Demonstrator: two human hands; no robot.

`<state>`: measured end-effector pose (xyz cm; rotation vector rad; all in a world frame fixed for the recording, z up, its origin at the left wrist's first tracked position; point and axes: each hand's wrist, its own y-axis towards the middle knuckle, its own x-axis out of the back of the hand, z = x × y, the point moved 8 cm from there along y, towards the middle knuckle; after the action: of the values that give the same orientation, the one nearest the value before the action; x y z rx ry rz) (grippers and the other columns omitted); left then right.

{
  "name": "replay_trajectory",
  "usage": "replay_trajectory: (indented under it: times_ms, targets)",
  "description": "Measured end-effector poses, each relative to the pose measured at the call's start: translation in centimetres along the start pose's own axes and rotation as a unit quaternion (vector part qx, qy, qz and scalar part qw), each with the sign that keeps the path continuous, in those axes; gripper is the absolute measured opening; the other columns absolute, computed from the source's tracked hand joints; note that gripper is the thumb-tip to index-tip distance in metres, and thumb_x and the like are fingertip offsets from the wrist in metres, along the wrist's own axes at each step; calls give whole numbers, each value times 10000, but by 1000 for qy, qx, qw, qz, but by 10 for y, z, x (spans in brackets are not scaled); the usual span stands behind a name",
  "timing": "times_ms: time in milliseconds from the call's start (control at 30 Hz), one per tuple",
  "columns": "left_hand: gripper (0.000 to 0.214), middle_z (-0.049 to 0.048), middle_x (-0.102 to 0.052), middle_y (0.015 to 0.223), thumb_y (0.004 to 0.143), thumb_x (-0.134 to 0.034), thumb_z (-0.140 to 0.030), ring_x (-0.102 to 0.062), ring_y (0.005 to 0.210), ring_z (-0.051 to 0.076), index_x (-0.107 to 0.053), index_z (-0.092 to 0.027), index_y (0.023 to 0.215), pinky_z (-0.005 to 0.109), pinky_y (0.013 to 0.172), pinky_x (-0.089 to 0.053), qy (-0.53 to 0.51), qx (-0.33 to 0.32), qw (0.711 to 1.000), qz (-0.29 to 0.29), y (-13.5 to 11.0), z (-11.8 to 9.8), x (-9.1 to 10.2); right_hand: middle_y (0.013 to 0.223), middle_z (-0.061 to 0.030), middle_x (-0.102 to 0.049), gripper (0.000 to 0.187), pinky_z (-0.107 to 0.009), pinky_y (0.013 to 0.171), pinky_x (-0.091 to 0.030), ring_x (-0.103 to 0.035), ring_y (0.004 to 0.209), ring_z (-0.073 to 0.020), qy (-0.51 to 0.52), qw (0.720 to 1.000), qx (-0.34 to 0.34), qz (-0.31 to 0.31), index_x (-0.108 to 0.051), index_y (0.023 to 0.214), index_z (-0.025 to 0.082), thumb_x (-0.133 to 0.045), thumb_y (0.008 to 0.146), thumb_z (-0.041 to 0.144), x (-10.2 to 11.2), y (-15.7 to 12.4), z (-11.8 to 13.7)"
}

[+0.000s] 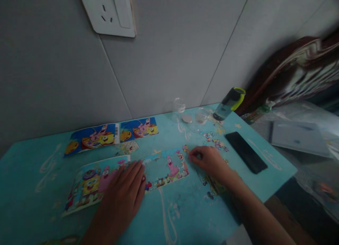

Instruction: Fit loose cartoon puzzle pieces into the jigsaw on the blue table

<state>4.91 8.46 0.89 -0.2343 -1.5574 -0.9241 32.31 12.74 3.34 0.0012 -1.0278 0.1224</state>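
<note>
A partly joined jigsaw puzzle (172, 169) lies on the table, its border and a pink cartoon figure put together around a bare middle. My left hand (127, 188) rests flat with fingers stretched out, over the right part of a printed cartoon picture sheet (88, 188) and the puzzle's left edge. Just past the puzzle's upper right corner, my right hand (208, 160) pinches a small pinkish puzzle piece (189, 156), mostly hidden by the fingertips. Loose puzzle pieces (218, 144) are scattered beyond this hand, and more pieces (215, 186) lie partly under the right forearm.
Two blue cartoon packets (92, 139) lie along the wall. At the back stand a clear plastic cup (179, 105), a round lid (187, 118) and a bottle (228, 103) with a yellow-green strap. A long black case (246, 152) lies near the table's right edge.
</note>
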Motion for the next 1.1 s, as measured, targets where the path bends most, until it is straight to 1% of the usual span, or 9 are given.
replay_trajectory:
  times_ms: [167, 267, 367, 467, 533, 633, 733, 933, 1100]
  targets:
    - [468, 184, -534, 1474, 971, -472, -300, -525, 1320, 352, -551, -90, 1382, 572, 1160, -320, -1, -11, 1000, 9, -7, 5, -8, 841, -21, -746, 126, -321, 833, -438, -666, 818, -183, -89, 996, 27, -2, -756, 887, 242, -632, 891, 218, 0, -6, 17]
    - [502, 194, -520, 1483, 969, -465, -320, -522, 1321, 363, -526, -81, 1406, 582, 1165, -313, -1, -26, 1000, 8, -10, 7, -11, 881, -24, -742, 127, -317, 841, -428, -665, 838, -178, -102, 994, 37, -6, -751, 901, 241, -624, 911, 240, 7, -6, 16]
    - [517, 185, -518, 1487, 964, -472, -336, -526, 1318, 358, -511, -91, 1418, 572, 1168, -322, -3, -30, 1000, 5, -12, 9, -12, 936, -57, -749, 187, -331, 830, -422, -673, 871, -203, -146, 985, -24, -92, -748, 949, 228, -566, 953, 269, 39, -5, -15]
    - [540, 181, -516, 1489, 952, -488, -341, -520, 1322, 367, -484, -107, 1439, 585, 1162, -334, -8, -36, 999, 11, -13, 10, -14, 982, -98, -757, 234, -345, 797, -427, -679, 915, -249, -189, 950, -140, -207, -748, 1010, 217, -532, 966, 294, 77, -11, -63]
    - [552, 179, -514, 1490, 947, -492, -343, -518, 1324, 373, -468, -123, 1452, 600, 1156, -342, -13, -32, 999, 17, -14, 11, -15, 1003, -110, -760, 246, -346, 771, -437, -685, 918, -266, -187, 939, -189, -220, -751, 1052, 215, -553, 950, 317, 86, -14, -91]
    - [552, 182, -510, 1491, 950, -486, -329, -515, 1328, 374, -451, -132, 1464, 608, 1149, -355, -23, -24, 999, 21, -14, 12, -16, 981, -114, -768, 250, -342, 742, -446, -693, 891, -272, -170, 947, -209, -178, -771, 1032, 217, -614, 910, 368, 77, -11, -111]
    - [557, 184, -513, 1488, 944, -501, -313, -509, 1336, 375, -444, -131, 1468, 607, 1151, -353, -23, -23, 999, 17, -14, 12, -15, 915, -93, -774, 234, -325, 708, -447, -697, 822, -247, -156, 955, -200, -152, -783, 990, 238, -638, 894, 394, 67, -4, -112]
    - [516, 187, -549, 1449, 937, -498, -290, -527, 1312, 382, -486, -129, 1427, 618, 1125, -374, -6, -31, 999, 18, -11, 7, -9, 876, -81, -765, 252, -316, 692, -447, -693, 786, -233, -145, 959, -191, -152, -772, 983, 226, -613, 912, 408, 63, 4, -114]
    - [499, 187, -562, 1433, 951, -438, -250, -527, 1314, 379, -474, -144, 1438, 627, 1106, -388, 3, -37, 999, 12, -12, 4, -7, 975, -92, -763, 299, -319, 770, -455, -689, 883, -237, -150, 959, -172, -166, -748, 1121, 220, -570, 944, 383, 65, 8, -111]
